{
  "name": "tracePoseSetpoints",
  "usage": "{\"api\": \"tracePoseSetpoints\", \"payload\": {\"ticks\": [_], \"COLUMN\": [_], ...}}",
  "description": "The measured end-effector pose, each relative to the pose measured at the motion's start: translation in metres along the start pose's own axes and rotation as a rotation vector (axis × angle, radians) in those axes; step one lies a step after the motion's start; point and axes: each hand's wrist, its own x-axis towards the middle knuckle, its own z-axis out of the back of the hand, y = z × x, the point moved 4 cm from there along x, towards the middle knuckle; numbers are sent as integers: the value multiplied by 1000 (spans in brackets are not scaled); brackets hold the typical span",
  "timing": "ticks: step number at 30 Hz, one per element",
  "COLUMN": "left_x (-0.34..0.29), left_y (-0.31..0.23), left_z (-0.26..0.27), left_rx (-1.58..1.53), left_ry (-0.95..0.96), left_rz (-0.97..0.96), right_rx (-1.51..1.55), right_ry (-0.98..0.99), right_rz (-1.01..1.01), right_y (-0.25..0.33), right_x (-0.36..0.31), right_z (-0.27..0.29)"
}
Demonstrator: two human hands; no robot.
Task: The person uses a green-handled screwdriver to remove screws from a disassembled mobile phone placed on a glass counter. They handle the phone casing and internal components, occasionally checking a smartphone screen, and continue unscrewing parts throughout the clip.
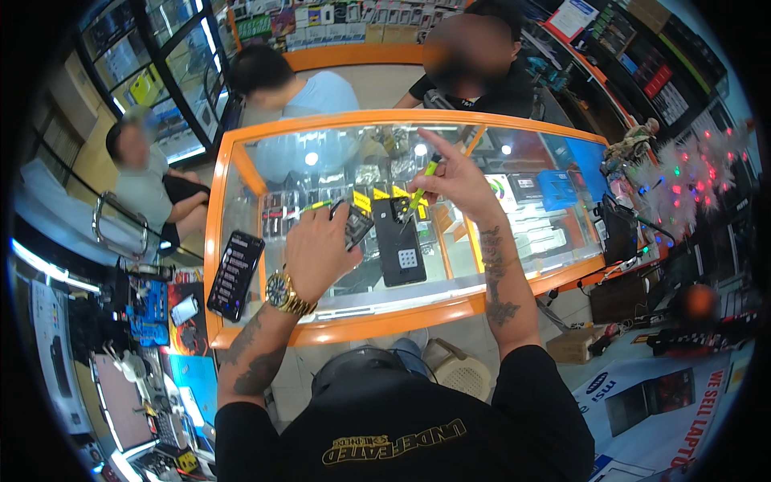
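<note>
My right hand [456, 186] is over the glass-topped counter with its index finger stretched out toward the far side. Its thumb and other fingers close round a yellow-green screwdriver [423, 186] that slants down toward the counter. Under the tip lies a long black phone back panel [395, 255] with camera openings and a pale square of dots. My left hand [323, 247], with a gold watch [287, 294] at the wrist, is curled at the left edge of a dark, flat phone body [357, 228]. The fingers partly hide that body.
A lit phone [235, 275] lies at the counter's left end, by the orange edge [337, 329]. Boxed goods show through the glass. Two people are at the far side; another person sits at the left. A white tinsel tree [683, 185] with lights stands at the right.
</note>
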Motion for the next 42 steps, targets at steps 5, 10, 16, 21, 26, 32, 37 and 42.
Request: {"api": "tracePoseSetpoints", "payload": {"ticks": [5,10,16,21,26,32,37,42], "left_x": [-1,-2,0,6,14,12,12,16], "left_y": [3,1,-8,-1,7,7,-10,-24], "left_z": [-4,-2,-3,1,16,-2,-16,-15], "left_rx": [-1,-33,-64,-122,-349,-767,-736,-623], "left_ry": [1,-29,-149,-203,-132,76,104,55], "left_rz": [-11,-47,-273,-315,-237,-114,-126,-113], "right_rx": [0,-113,-195,-242,-13,145,177,145], "right_ry": [65,109,124,172,85,22,-1,8], "right_rz": [-40,-8,-20,-55,1,27,23,-1], "right_y": [6,10,8,5,9,9,4,0], "right_x": [-5,-10,-7,-6,-8,-2,0,1], "right_z": [-9,-14,-15,-19,0,0,3,5]}}
